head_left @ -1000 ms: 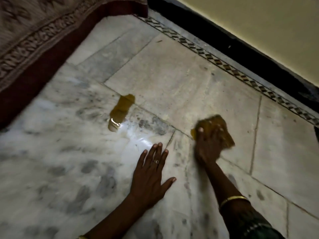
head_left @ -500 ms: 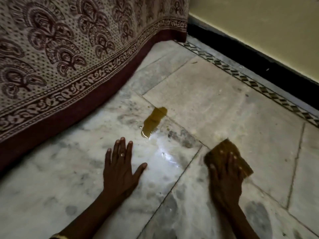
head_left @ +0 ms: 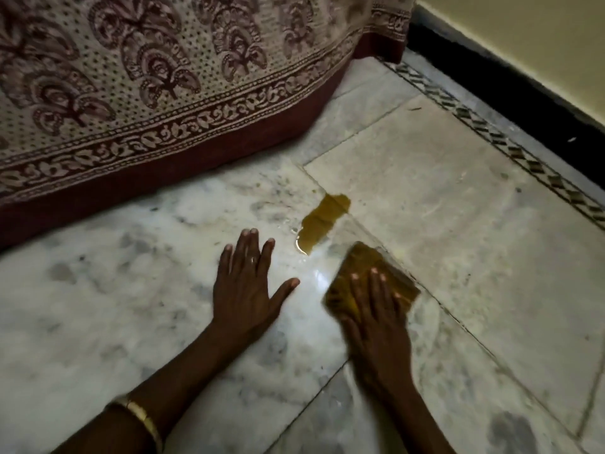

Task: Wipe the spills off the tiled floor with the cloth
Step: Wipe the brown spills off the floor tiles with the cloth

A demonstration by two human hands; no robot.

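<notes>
My left hand [head_left: 245, 291] lies flat on the white, grey-veined marble tile floor [head_left: 98, 306], fingers spread and thumb out, holding nothing; a ring sits on one finger and a gold bangle [head_left: 140, 412] circles the wrist. Behind it hangs a cream cloth with maroon paisley print and a dark red border [head_left: 163, 93], its left side cut off by the frame. Just right of my left fingertips, a yellow-brown pool of spilled liquid [head_left: 322, 221] straddles a tile joint. My right hand [head_left: 376, 319] presses palm-down, fingers extended, on the folded mustard-yellow cloth [head_left: 363, 260], whose far corner lies just beside the spill; I cannot tell whether they touch. The hand hides much of the cloth and is slightly blurred.
</notes>
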